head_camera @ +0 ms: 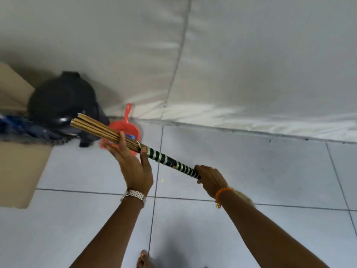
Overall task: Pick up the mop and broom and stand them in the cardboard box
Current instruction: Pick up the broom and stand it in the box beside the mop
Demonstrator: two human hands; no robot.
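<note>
The broom (96, 126) is a bundle of thin tan sticks with a handle wrapped in black and green tape (170, 161). It is held slanted above the tiled floor, with the stick end pointing up and left. My right hand (210, 178) is closed around the lower taped end. My left hand (131, 161) is spread flat against the bundle where sticks meet tape, fingers apart. The cardboard box (19, 167) stands at the left edge. A dark blue mop head (29, 130) lies across its top.
A black plastic bin (63, 99) sits beside the box against the white fabric-covered wall (251, 64). A red dustpan (133, 132) leans behind the broom. Pale floor tiles (251, 171) stretch to the right, and a bare foot (144, 260) shows at the bottom.
</note>
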